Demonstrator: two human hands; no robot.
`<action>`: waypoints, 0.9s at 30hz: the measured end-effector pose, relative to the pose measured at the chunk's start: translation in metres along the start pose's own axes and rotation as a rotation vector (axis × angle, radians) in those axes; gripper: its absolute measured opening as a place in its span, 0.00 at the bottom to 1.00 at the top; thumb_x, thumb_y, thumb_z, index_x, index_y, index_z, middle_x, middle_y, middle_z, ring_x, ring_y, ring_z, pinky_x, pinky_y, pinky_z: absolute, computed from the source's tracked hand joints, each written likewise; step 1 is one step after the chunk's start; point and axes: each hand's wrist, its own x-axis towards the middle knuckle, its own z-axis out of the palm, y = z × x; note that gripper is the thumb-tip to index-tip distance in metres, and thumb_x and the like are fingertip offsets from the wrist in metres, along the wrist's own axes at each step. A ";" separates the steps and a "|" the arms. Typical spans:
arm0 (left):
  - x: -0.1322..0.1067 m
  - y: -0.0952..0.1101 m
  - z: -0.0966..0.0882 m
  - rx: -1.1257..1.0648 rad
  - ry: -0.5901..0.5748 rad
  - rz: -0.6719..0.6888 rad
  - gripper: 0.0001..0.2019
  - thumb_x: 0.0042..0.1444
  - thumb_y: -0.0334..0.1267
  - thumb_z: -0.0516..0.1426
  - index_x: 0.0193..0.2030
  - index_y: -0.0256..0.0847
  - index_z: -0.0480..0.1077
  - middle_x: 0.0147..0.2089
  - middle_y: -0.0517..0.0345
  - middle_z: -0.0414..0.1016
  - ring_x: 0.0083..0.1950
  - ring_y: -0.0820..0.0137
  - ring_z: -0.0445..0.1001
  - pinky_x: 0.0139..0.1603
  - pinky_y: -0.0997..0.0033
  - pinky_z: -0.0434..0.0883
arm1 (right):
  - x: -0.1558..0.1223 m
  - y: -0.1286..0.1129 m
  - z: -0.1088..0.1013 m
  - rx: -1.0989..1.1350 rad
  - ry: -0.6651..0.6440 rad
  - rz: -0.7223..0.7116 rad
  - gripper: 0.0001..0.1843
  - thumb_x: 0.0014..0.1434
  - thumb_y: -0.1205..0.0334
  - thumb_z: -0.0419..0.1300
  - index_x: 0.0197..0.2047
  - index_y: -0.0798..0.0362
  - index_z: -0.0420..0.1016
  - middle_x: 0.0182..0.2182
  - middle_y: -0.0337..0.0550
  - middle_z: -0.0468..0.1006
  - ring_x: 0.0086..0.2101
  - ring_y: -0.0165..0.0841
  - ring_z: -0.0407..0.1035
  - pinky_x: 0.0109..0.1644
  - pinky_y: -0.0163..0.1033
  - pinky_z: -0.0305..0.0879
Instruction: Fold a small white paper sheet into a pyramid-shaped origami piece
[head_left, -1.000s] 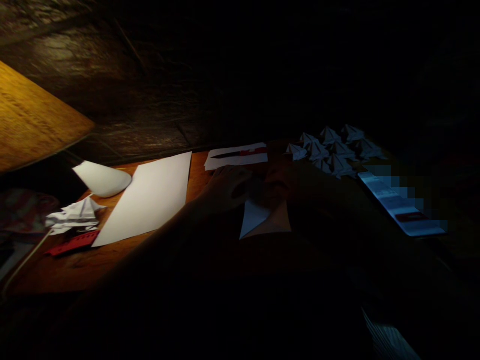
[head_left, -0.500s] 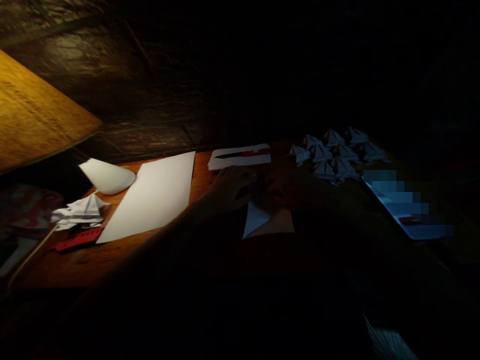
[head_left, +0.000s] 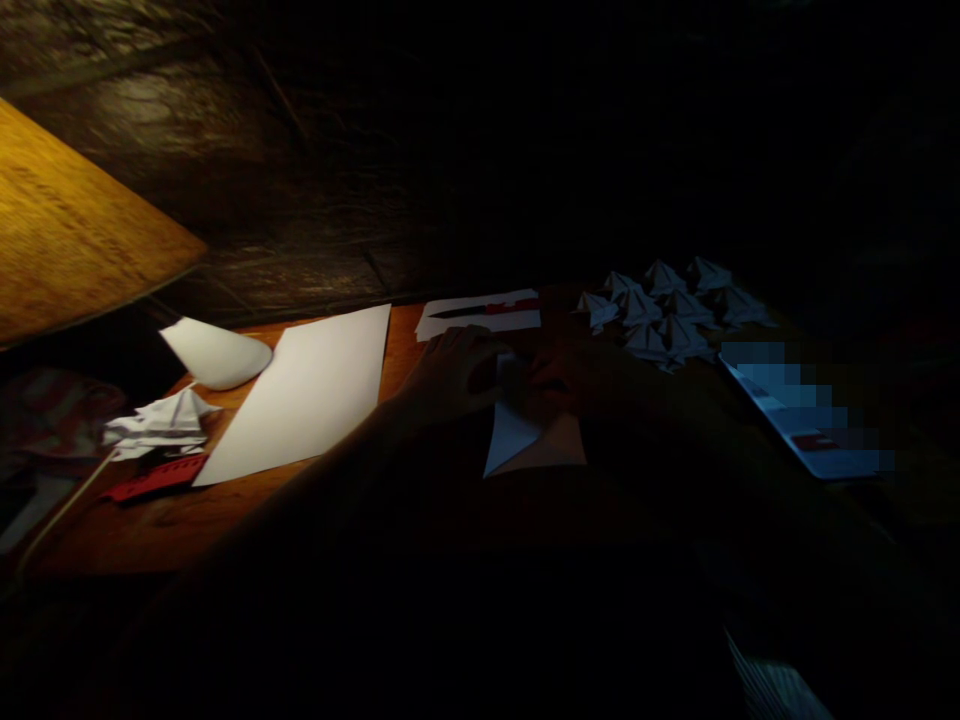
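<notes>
A small folded white paper (head_left: 515, 432) lies on the wooden table in front of me, with a diagonal fold and a triangular flap. At its upper left edge my left hand (head_left: 459, 362) curls its fingers, thumb and fingertips closed on the paper. My right hand (head_left: 566, 375) is at the upper right side of the same paper, its bent fingers closed against it. Deep shadow covers both hands, so the exact grip is hard to make out. Just beyond my left hand, a knife (head_left: 495, 307) with a red handle rests on a stack of white paper pieces (head_left: 435, 325).
A large white sheet (head_left: 307, 400) lies left, beside a curled paper (head_left: 217, 355), a folded paper figure (head_left: 169, 422) and a red perforated object (head_left: 157, 477). Several folded paper figures (head_left: 679, 310) stand back right, near a lit phone-like screen (head_left: 795, 425). A lampshade (head_left: 82, 230) hangs upper left.
My left hand has shifted slightly up and left, and more of the paper's upper part shows between the hands. The surrounding things stay in place.
</notes>
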 end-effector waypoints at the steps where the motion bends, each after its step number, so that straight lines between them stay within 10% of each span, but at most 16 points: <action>1: 0.000 0.000 -0.001 -0.003 -0.005 -0.010 0.31 0.60 0.52 0.62 0.69 0.51 0.65 0.68 0.48 0.65 0.66 0.47 0.64 0.64 0.41 0.66 | 0.000 0.000 0.000 0.002 0.005 0.005 0.17 0.65 0.65 0.57 0.50 0.52 0.86 0.56 0.51 0.83 0.55 0.44 0.75 0.58 0.49 0.67; 19: 0.000 -0.013 0.006 0.001 -0.004 -0.033 0.38 0.58 0.65 0.60 0.69 0.48 0.62 0.68 0.45 0.65 0.66 0.45 0.65 0.62 0.39 0.68 | -0.001 0.002 0.000 0.091 0.047 0.010 0.16 0.63 0.68 0.58 0.49 0.52 0.85 0.52 0.51 0.83 0.52 0.43 0.75 0.55 0.47 0.67; 27: 0.000 -0.018 0.006 -0.093 0.212 0.058 0.30 0.62 0.59 0.61 0.63 0.41 0.66 0.63 0.44 0.72 0.65 0.49 0.69 0.64 0.43 0.67 | 0.000 0.008 0.004 0.049 0.059 -0.031 0.14 0.62 0.67 0.60 0.48 0.53 0.85 0.52 0.51 0.83 0.51 0.44 0.74 0.55 0.47 0.66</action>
